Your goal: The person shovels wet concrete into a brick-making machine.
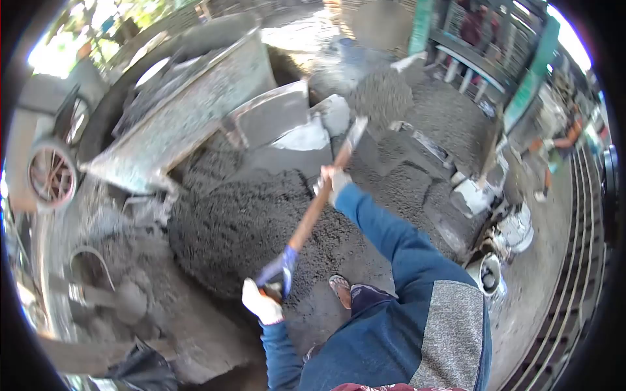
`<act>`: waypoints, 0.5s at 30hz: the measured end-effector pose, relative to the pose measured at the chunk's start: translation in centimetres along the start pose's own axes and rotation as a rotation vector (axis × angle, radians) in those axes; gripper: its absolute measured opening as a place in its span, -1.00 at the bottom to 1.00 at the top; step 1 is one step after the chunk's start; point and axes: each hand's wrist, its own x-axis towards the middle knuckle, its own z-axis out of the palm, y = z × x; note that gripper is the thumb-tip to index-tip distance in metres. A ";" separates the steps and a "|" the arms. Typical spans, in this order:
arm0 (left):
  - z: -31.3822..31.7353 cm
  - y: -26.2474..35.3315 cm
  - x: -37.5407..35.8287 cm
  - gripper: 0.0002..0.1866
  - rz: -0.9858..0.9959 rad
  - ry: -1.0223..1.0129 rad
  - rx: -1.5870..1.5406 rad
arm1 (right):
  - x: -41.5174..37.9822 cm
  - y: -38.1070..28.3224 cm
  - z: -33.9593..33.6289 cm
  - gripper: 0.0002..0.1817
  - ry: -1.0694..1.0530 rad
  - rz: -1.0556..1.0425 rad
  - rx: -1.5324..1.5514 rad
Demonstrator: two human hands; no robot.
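My left hand (262, 302), in a white glove, is closed round the blue handle of a shovel (308, 223) at the lower centre. Further up the wooden shaft, my right hand (334, 184) is wrapped round it, gloved too. The shaft slants up and to the right, and its far end lies near a white sack (334, 115). Beneath the shovel spreads a heap of dark wet mix (228, 228).
A large slanted board (195, 104) stands at the upper left, beside a spoked wheel (52, 173). Buckets (486, 274) stand on the right. A person in orange (572, 135) is at the far right, near metal bars (566, 260).
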 end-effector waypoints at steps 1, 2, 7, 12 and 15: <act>3.5 1.3 1.6 -0.61 0.045 -0.096 -0.011 | 2.1 -4.0 1.4 -0.80 -0.042 -0.051 0.083; 8.0 3.2 1.8 -0.65 0.265 -0.207 0.121 | 2.8 -8.0 2.9 -0.80 -0.077 -0.177 0.114; 24.4 7.4 -1.4 -0.73 1.523 -0.780 0.438 | 2.8 -24.5 -0.3 -0.80 -0.185 -0.336 0.311; 25.2 1.6 -5.4 -0.63 1.549 -1.378 0.822 | -5.8 -25.1 -9.2 -0.79 0.169 -0.516 0.098; 20.4 -4.7 -4.9 -0.66 1.498 -1.325 0.803 | -8.3 -22.0 -12.4 -0.81 0.279 -0.433 0.053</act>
